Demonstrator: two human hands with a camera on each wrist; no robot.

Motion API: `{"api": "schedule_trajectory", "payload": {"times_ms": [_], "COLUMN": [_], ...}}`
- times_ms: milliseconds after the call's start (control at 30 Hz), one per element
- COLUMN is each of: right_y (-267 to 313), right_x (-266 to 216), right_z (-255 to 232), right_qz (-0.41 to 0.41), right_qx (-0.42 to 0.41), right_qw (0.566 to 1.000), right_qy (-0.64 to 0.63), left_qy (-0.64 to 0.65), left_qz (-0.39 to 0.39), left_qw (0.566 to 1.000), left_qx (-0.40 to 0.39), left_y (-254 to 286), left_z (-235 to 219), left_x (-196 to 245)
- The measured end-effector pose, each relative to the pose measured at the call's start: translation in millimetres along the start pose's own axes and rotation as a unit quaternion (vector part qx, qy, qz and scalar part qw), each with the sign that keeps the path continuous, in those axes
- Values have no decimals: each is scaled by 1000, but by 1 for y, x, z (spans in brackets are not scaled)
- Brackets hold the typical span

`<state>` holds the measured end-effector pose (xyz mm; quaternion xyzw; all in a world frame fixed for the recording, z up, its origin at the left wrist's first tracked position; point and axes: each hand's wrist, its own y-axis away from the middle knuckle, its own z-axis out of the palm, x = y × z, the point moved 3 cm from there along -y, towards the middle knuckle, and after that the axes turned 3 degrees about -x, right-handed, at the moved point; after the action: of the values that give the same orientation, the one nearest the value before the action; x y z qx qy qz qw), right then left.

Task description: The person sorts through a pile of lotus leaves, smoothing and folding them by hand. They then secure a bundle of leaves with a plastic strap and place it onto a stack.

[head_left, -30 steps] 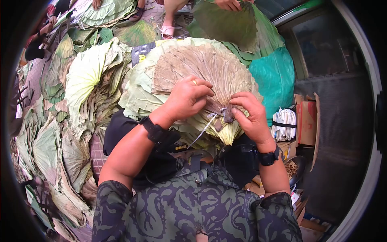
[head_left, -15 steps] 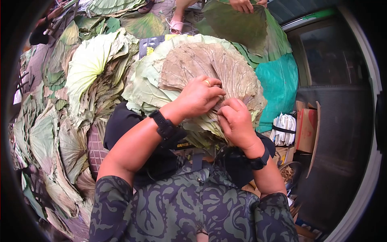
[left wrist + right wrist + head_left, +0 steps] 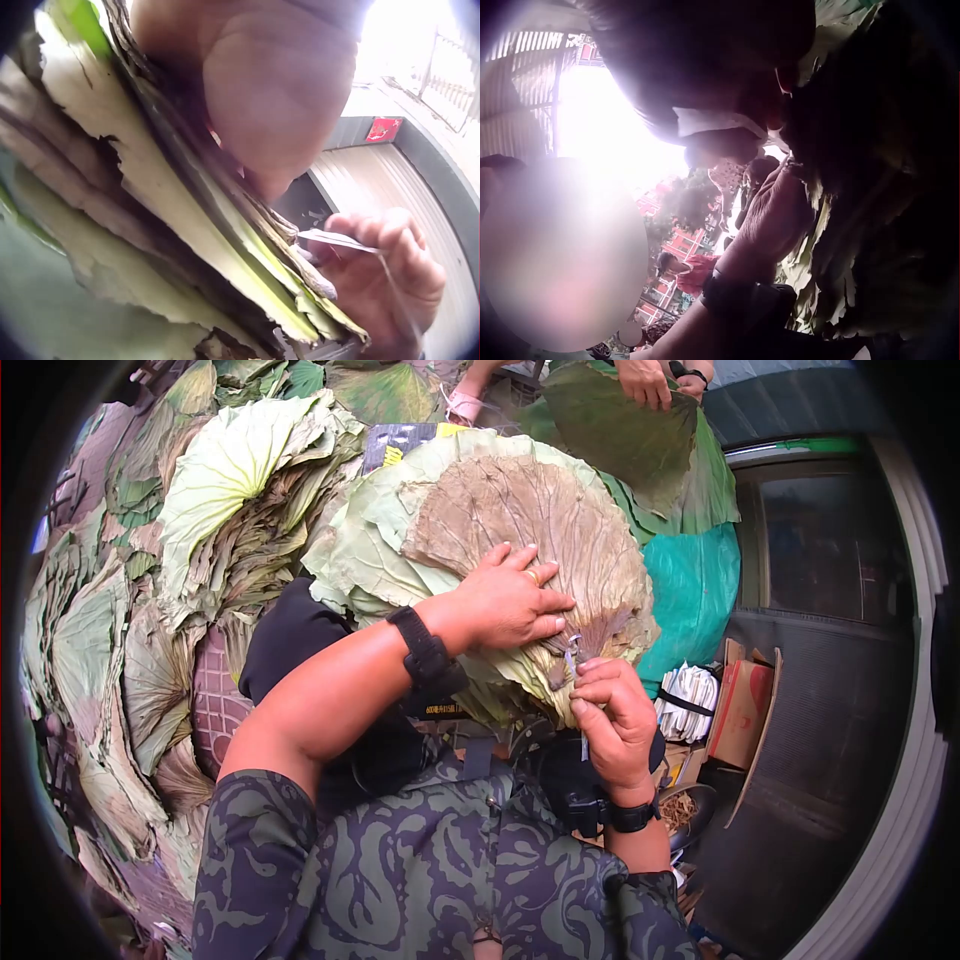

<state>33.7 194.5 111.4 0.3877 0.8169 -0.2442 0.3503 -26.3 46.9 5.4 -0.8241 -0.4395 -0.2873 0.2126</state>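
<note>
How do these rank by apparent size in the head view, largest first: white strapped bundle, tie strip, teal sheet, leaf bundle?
1. leaf bundle
2. teal sheet, partly hidden
3. white strapped bundle
4. tie strip, partly hidden by the right hand

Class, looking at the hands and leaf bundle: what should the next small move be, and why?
Probably pull the pale strip gently with the right hand, to tighten it: that hand grips the strip, which runs to the narrow end of the leaf bundle, while the left hand rests on top, likely steadying it.
</note>
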Motion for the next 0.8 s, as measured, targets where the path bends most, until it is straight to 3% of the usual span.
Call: {"api": "schedule_trajectory", "payload": {"times_ms": [33, 100, 300, 367, 433, 500, 633, 733, 800], "right_y": [4, 10, 18, 20, 17, 15, 6, -7, -16], "right_x": [-8, -25, -44, -42, -27, -11, -11, -13, -13], "right_z": [-2, -6, -31, -38, -45, -54, -54, -50, -49], "right_qz": [2, 29, 40, 58, 73, 78, 59, 60, 42], "right_qx": [1, -32, -31, 17, 112, 195, 216, 217, 208], "right_qw": [1000, 989, 990, 986, 952, 937, 931, 930, 939], "right_qy": [0, -141, -129, -158, -275, -279, -289, -289, -271], "left_qy": [1, 5, 5, 5, 7, 15, 26, 72, 108], "left_qz": [1, -5, 4, 5, 11, 13, 59, 171, 170], "left_qw": [1000, 1000, 1000, 1000, 1000, 998, 986, 960, 962], "left_qx": [-1, -21, -23, -11, -1, 64, 151, 211, 187], "left_y": [0, -1, 0, 1, 1, 2, 4, 2, 0], "left_z": [0, -2, -2, 0, 4, 2, -6, -11, -8], "left_x": [0, 0, -2, -3, -1, -1, 8, 17, 20]}}
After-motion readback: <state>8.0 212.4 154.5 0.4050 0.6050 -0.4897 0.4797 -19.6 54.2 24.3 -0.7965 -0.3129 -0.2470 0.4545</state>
